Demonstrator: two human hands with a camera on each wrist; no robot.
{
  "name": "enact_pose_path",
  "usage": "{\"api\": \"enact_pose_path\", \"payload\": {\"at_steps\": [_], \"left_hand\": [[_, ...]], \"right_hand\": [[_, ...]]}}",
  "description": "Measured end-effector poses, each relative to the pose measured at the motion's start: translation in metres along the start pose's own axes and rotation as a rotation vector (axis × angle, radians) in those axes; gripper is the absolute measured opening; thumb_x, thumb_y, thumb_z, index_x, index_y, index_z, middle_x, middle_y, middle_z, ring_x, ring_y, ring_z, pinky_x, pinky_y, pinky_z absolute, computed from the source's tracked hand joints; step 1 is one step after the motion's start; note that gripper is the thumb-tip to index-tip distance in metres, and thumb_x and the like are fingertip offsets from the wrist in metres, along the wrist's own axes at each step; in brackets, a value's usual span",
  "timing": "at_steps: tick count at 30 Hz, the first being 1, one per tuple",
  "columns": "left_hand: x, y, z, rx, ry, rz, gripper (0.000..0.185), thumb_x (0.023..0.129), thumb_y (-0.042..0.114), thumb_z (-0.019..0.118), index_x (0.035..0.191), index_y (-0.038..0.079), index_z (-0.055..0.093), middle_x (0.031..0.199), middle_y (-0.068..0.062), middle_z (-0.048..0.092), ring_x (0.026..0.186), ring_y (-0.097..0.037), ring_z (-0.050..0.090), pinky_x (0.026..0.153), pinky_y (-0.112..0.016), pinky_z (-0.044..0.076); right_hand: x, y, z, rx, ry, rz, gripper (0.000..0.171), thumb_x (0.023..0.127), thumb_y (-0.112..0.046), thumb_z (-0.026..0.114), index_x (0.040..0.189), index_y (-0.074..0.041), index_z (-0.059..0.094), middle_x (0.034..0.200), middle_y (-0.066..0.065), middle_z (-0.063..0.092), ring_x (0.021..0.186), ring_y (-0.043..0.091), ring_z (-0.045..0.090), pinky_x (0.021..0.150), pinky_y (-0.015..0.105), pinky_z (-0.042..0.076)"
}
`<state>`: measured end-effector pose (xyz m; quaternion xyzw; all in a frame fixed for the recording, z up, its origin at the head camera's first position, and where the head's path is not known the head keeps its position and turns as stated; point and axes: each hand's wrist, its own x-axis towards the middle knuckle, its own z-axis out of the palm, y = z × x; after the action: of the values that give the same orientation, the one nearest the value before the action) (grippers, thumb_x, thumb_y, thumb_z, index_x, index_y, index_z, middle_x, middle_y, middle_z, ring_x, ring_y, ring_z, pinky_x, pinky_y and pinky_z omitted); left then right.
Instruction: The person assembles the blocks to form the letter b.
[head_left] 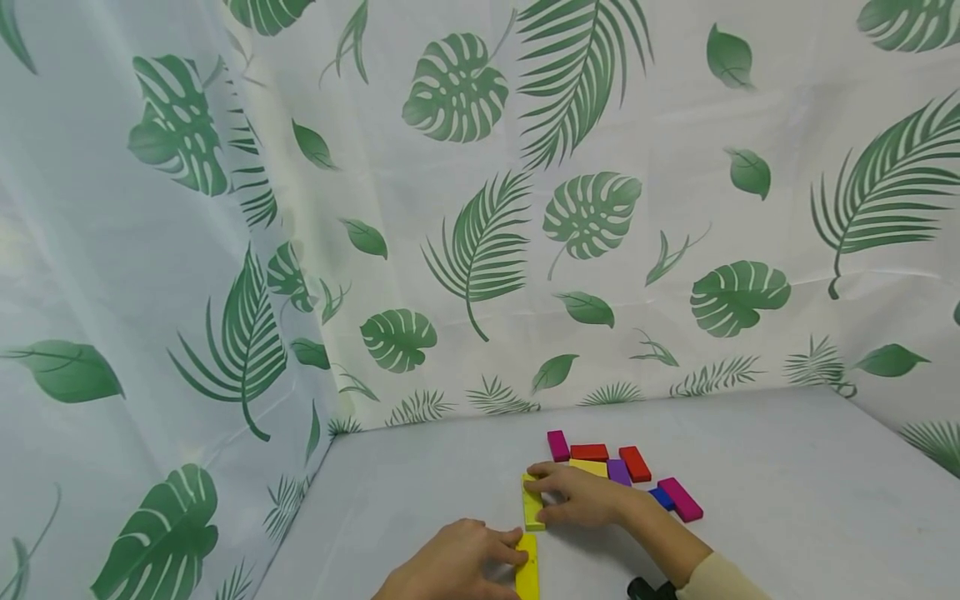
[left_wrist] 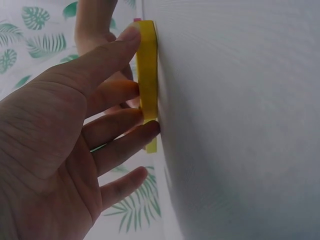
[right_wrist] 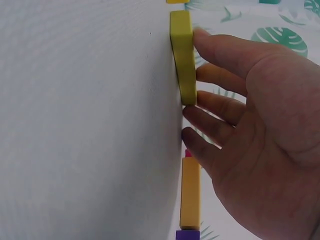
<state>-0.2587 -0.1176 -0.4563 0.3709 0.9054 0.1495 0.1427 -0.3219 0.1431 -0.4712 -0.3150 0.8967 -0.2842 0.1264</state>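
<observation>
Two yellow blocks lie end to end on the bench (head_left: 750, 467), their long axes running from the near edge toward the far one. The left hand (head_left: 450, 567) rests its straight fingers on the near yellow block (head_left: 527, 568), which lies just to its right and is cut off by the bottom of the head view. The right hand (head_left: 581, 496), fingers also straight and a little spread, touches the far yellow block (head_left: 532, 504) from the right side; it grips nothing that I can see. Behind that hand sits a cluster of red (head_left: 635, 463), magenta (head_left: 557, 445), purple (head_left: 618, 472) and blue (head_left: 661, 497) blocks, some partly hidden by the wrist. Whether the two yellow blocks actually touch cannot be told.
</observation>
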Motion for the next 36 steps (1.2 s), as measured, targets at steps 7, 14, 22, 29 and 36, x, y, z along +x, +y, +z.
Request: {"api": "enact_pose_path", "payload": {"at_steps": [7, 14, 22, 29, 36], "left_hand": [[0.001, 0.005, 0.001, 0.063, 0.001, 0.000, 0.048, 0.089, 0.055, 0.077, 0.134, 0.039, 0.070, 0.139, 0.021, 0.065, 0.115, 0.003, 0.065, 0.102, -0.040, 0.054], [0.001, 0.010, 0.001, 0.071, 0.009, 0.041, 0.045, 0.091, 0.055, 0.076, 0.130, 0.033, 0.074, 0.132, 0.018, 0.070, 0.112, 0.006, 0.067, 0.107, -0.049, 0.051], [0.000, 0.013, 0.000, 0.076, 0.017, 0.036, 0.043, 0.090, 0.055, 0.077, 0.127, 0.035, 0.075, 0.130, 0.020, 0.070, 0.108, 0.008, 0.067, 0.107, -0.047, 0.051], [0.000, 0.011, 0.001, 0.056, 0.012, 0.025, 0.045, 0.088, 0.059, 0.076, 0.128, 0.037, 0.074, 0.131, 0.023, 0.068, 0.109, 0.009, 0.066, 0.108, -0.046, 0.051], [0.001, 0.011, 0.001, 0.075, 0.014, 0.052, 0.045, 0.089, 0.059, 0.075, 0.129, 0.037, 0.074, 0.131, 0.023, 0.068, 0.107, 0.010, 0.067, 0.108, -0.045, 0.051]], "right_hand": [[0.000, -0.001, 0.000, -0.014, 0.009, -0.011, 0.053, 0.093, -0.041, 0.077, 0.143, -0.027, 0.066, 0.155, -0.001, 0.054, 0.145, 0.029, 0.049, 0.110, 0.054, 0.048], [0.002, -0.002, 0.002, -0.028, 0.010, -0.016, 0.052, 0.093, -0.043, 0.077, 0.142, -0.029, 0.067, 0.153, -0.003, 0.055, 0.145, 0.028, 0.049, 0.110, 0.052, 0.049], [0.003, -0.006, 0.002, -0.017, 0.003, -0.017, 0.052, 0.091, -0.042, 0.079, 0.139, -0.023, 0.069, 0.150, -0.001, 0.057, 0.142, 0.028, 0.051, 0.109, 0.052, 0.050], [0.003, -0.007, 0.003, -0.033, 0.007, -0.017, 0.053, 0.091, -0.044, 0.079, 0.139, -0.025, 0.069, 0.150, -0.003, 0.058, 0.141, 0.027, 0.053, 0.109, 0.050, 0.051], [0.002, -0.010, 0.003, -0.039, 0.003, -0.033, 0.052, 0.090, -0.042, 0.080, 0.138, -0.024, 0.070, 0.147, -0.003, 0.060, 0.138, 0.025, 0.055, 0.108, 0.047, 0.051]]}}
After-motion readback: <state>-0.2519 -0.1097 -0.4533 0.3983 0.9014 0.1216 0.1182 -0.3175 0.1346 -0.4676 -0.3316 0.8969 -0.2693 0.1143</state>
